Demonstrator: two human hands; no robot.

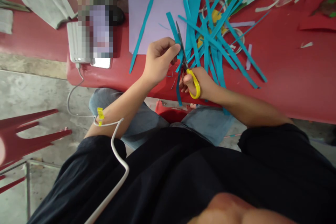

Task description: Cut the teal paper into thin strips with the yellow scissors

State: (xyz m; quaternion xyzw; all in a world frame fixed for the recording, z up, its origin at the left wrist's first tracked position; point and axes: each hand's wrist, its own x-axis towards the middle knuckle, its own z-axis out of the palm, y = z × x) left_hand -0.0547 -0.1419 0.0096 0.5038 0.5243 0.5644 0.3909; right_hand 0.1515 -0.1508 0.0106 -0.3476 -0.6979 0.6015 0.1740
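My left hand (160,57) pinches a blue paper strip (172,24) between thumb and fingers. Wrapped round the yellow handle of a pair of scissors (194,83) is my right hand (202,82). The blades point up and away, lying alongside the strip. Below them a narrow blue piece of paper (179,91) hangs down past the table's edge. A loose pile of blue strips (215,42) lies just right of the scissors. One more strip (141,35) rests on the purple paper sheets (154,0) to the left.
Rolls of tape (237,35) sit partly under the pile on the red table (291,87). A white power bank (75,42) with a cable stands at the left, beside a blurred-out item. A white cable (119,157) crosses my left arm. A red chair (31,133) is at lower left.
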